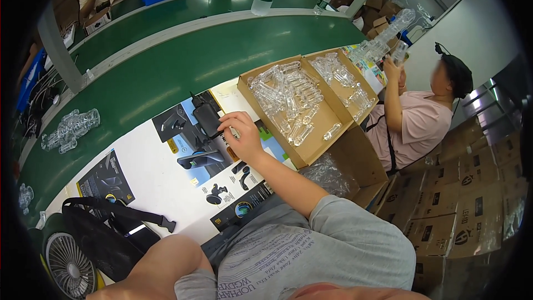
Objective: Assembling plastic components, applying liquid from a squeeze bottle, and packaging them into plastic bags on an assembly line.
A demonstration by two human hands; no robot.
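My right hand (pixel 242 135) reaches over the work surface with its fingers bent and drawn together at the edge of a small black rectangular case (pixel 206 118). The fingertips appear to grip its near right side; part of the contact is hidden. The case lies on a printed cardboard sheet (pixel 194 158) showing a phone and phone holders. My left arm (pixel 166 261) bends at the lower edge, and its hand is out of the picture.
Right of my hand stand cardboard trays (pixel 302 158) of clear plastic tubes. A green conveyor belt (pixel 166 66) runs beyond, carrying clear plastic pieces (pixel 72 130). A black bag (pixel 105 228) and a fan (pixel 69 264) sit lower left. A co-worker (pixel 416 116) handles clear plastic parts at right.
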